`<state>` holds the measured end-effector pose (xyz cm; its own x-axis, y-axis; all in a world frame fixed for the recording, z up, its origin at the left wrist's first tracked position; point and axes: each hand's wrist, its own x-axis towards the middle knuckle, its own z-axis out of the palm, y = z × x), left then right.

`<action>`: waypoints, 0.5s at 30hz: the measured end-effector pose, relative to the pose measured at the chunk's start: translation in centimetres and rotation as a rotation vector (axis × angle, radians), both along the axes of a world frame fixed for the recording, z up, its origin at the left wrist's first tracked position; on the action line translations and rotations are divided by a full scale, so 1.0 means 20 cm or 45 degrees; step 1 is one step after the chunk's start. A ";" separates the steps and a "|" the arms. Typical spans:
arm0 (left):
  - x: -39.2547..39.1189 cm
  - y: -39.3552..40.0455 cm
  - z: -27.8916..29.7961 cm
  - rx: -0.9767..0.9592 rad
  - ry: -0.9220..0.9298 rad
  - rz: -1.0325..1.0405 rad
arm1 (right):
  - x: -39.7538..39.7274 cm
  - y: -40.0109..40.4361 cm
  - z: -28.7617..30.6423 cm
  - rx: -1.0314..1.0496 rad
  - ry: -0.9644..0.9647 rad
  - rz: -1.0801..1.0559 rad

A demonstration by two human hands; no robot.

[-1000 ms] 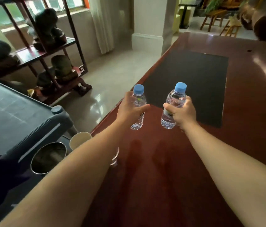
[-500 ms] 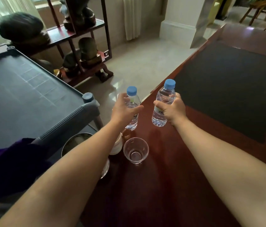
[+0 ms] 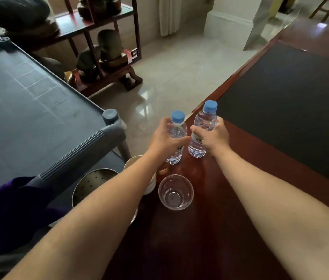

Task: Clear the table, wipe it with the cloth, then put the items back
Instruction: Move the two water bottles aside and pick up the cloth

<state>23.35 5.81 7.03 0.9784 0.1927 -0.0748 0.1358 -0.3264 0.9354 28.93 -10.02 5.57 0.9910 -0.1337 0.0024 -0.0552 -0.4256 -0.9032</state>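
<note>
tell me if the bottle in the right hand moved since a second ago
Yes. The right-hand bottle has come back along the table, away from the black mat, toward the near-left corner by the clear cup.

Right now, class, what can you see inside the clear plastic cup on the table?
The clear plastic cup looks empty: its bare bottom shows through, with no liquid visible. Nothing covers its mouth. The paper cup beside it is mostly hidden by the left forearm, so its contents cannot be seen.
</note>
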 end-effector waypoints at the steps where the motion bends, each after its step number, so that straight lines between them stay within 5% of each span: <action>1: -0.01 0.00 -0.01 -0.008 -0.003 0.000 | 0.00 0.00 -0.01 0.009 0.003 -0.002; 15: -0.04 -0.01 0.03 -0.078 0.046 -0.017 | -0.03 -0.01 0.05 0.073 0.127 0.084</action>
<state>22.45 5.61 7.54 0.9773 0.1739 -0.1211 0.1657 -0.2709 0.9482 28.37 -10.19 6.61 0.9926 -0.0656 -0.1023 -0.1196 -0.3792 -0.9176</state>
